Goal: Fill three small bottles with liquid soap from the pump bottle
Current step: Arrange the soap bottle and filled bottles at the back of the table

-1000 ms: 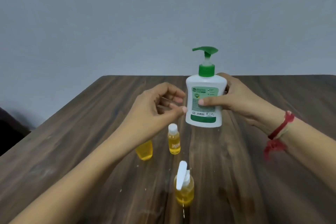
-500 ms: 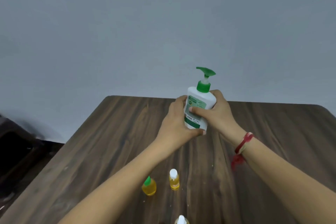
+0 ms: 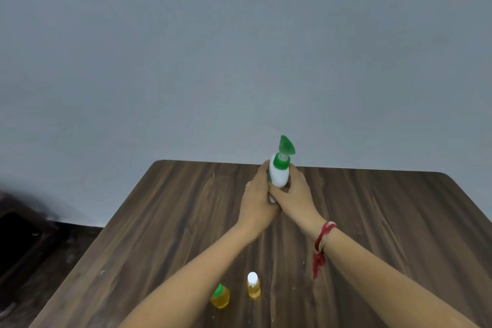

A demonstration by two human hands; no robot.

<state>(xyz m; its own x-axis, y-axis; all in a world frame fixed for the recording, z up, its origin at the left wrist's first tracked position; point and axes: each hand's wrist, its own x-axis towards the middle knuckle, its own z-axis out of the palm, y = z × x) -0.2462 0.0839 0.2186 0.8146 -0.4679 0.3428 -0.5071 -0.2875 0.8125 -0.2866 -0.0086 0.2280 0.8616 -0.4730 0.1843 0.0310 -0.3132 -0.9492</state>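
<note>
Bare forearms; red thread bracelet (image 3: 323, 237) on right wrist.

Dark wood-grain table (image 3: 372, 221), rounded far corners, few pale specks on top, far edge against a plain grey-blue wall (image 3: 239, 61); dark floor (image 3: 53, 269) showing left of it, plus a blurry black object (image 3: 16, 231) at the left edge, can't ID.

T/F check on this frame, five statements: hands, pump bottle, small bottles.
1. The left hand and right hand both grip the pump bottle. True.
2. Its pump head is white. False: it is green.
3. The white-capped bottle lies on its side. False: it stands upright on the table.
4. The green-capped bottle holds yellow liquid. True.
5. The red thread is on the left wrist. False: it is on the right wrist.
</note>
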